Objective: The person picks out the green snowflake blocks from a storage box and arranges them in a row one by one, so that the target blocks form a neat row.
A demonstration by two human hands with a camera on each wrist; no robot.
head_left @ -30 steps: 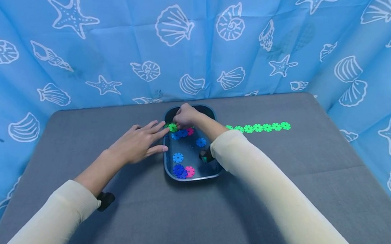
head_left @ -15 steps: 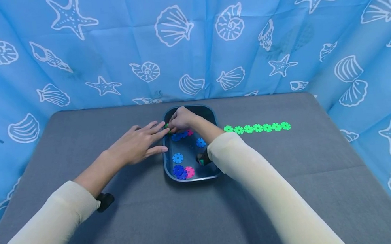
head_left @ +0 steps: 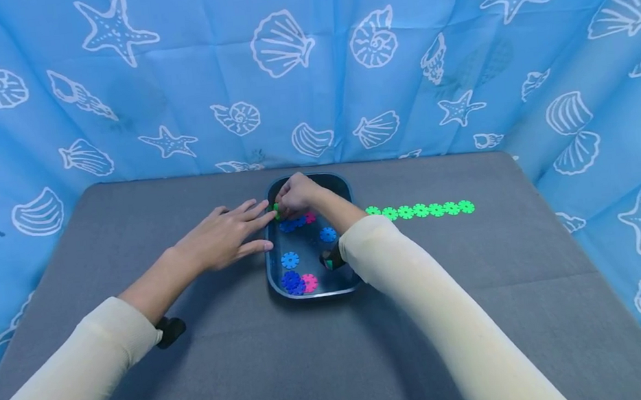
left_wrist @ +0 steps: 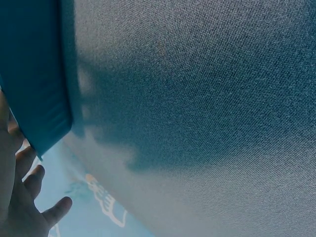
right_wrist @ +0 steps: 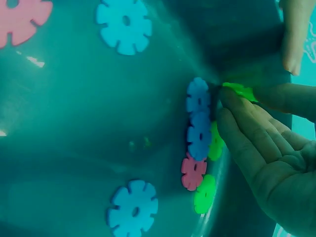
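In the head view my right hand (head_left: 298,192) reaches into the far left part of a dark tray (head_left: 315,295). Its thumb and forefinger pinch a green notched disc (right_wrist: 239,92), clear in the right wrist view. Below that hand lie overlapping blue discs (right_wrist: 200,136), a pink disc (right_wrist: 193,172) and another green disc (right_wrist: 205,194). My left hand (head_left: 227,236) has its fingers spread, with fingertips touching the tray's left rim. The left wrist view has only part of that hand, beside the tray's outer wall (left_wrist: 37,74).
To the tray's right, a row of several green discs (head_left: 421,211) lies on the grey cloth-covered table (head_left: 292,372). Inside the tray's near end are dark blue discs (head_left: 292,282), a pink disc (head_left: 309,283) and a lighter blue disc (head_left: 290,260). A shell-patterned curtain (head_left: 307,71) hangs behind.
My right hand has shifted slightly left, toward the tray's left wall. The green disc there, earlier seen face-on, now shows only as a sliver by the fingers. My left hand stays put.
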